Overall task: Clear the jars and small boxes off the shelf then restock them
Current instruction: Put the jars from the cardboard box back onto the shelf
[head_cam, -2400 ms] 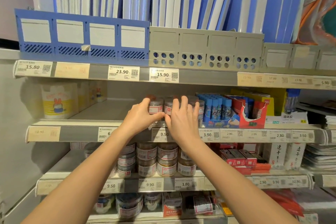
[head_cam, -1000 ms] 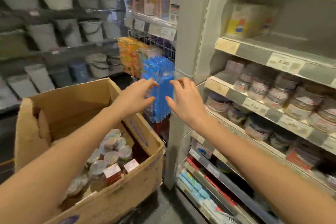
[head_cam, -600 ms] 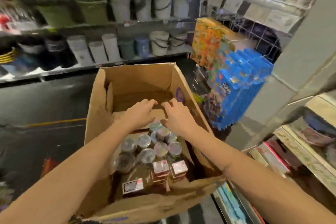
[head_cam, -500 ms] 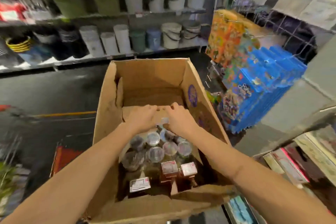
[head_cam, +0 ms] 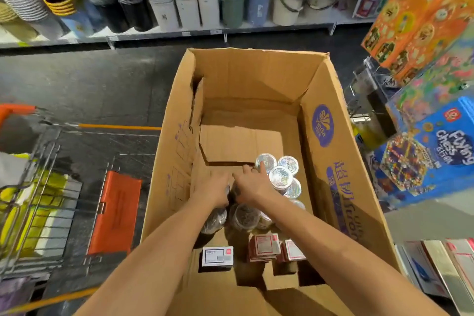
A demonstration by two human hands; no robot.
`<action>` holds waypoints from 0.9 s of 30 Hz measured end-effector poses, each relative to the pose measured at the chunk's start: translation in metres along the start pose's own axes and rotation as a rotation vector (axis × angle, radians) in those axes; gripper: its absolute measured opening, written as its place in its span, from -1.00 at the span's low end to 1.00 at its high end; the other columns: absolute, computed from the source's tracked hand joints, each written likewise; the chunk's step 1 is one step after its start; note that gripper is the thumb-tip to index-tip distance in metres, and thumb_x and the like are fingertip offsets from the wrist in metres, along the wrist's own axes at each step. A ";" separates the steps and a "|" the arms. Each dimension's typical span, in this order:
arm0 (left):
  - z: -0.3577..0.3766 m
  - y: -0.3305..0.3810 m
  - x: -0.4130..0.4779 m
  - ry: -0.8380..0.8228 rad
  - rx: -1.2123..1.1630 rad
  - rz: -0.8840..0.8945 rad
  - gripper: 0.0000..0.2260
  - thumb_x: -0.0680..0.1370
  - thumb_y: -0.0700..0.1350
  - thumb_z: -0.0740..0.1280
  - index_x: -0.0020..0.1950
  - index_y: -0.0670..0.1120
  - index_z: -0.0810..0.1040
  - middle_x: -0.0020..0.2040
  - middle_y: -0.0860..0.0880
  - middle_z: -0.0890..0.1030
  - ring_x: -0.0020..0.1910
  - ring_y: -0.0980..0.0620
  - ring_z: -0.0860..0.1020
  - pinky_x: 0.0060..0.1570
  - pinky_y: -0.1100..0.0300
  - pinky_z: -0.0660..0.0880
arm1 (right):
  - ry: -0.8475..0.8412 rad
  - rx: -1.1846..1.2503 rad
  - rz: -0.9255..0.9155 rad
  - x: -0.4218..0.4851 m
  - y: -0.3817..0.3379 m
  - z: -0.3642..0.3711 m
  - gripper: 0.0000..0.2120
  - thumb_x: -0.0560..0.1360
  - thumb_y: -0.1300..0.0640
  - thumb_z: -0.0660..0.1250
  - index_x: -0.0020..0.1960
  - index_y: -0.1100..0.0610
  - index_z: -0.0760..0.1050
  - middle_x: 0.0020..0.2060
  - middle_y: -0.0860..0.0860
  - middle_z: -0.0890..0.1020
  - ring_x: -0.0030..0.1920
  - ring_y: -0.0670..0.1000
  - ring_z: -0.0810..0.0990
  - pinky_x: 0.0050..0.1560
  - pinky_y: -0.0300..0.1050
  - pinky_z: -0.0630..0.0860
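Observation:
An open cardboard box point(head_cam: 256, 79) stands below me, holding several jars with shiny silver lids point(head_cam: 280, 176), clear-lidded jars point(head_cam: 246, 217), small red boxes point(head_cam: 264, 245) and a white small box point(head_cam: 217, 255). Both my hands reach down into it, palms down and side by side. My left hand point(head_cam: 213, 190) curls over a jar whose edge shows between the hands. My right hand point(head_cam: 252, 185) presses against the same cluster, its index finger touching a silver lid. What lies under the palms is hidden.
A wire shopping cart point(head_cam: 38, 200) with an orange flap point(head_cam: 115, 213) stands left of the box. Blue "Flying chess" boxes point(head_cam: 436, 151) and orange packs hang at right. Buckets point(head_cam: 289, 0) line the far shelf across the dark aisle floor. Flat packs point(head_cam: 441, 269) sit bottom right.
I turned left from the shelf of jars to the cardboard box. Both hands moved together from the shelf over the box and have sunk lower among the jars inside.

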State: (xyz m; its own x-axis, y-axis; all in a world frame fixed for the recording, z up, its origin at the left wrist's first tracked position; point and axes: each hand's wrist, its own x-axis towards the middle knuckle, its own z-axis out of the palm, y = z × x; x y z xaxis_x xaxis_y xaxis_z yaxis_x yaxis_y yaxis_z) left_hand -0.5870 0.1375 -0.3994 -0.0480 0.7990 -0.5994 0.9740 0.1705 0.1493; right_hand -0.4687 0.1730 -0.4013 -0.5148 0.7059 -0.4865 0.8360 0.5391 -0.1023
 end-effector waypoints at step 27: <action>-0.016 0.006 0.009 0.151 -0.029 -0.088 -0.47 0.47 -0.10 0.42 0.38 0.00 0.30 0.31 -0.16 0.32 0.23 -0.18 0.44 0.11 0.02 0.49 | 0.184 -0.028 0.025 0.009 -0.005 0.007 -0.47 0.42 -0.21 0.34 0.25 0.09 0.41 0.07 0.15 0.54 0.17 0.21 0.48 0.41 0.37 -0.11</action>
State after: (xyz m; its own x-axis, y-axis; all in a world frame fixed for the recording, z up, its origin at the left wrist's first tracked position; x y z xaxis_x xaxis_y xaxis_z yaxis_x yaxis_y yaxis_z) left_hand -0.5855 0.1549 -0.3909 -0.1676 0.8576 -0.4862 0.9579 0.2583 0.1254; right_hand -0.4766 0.1733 -0.4111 -0.5220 0.7899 -0.3217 0.8447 0.5310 -0.0670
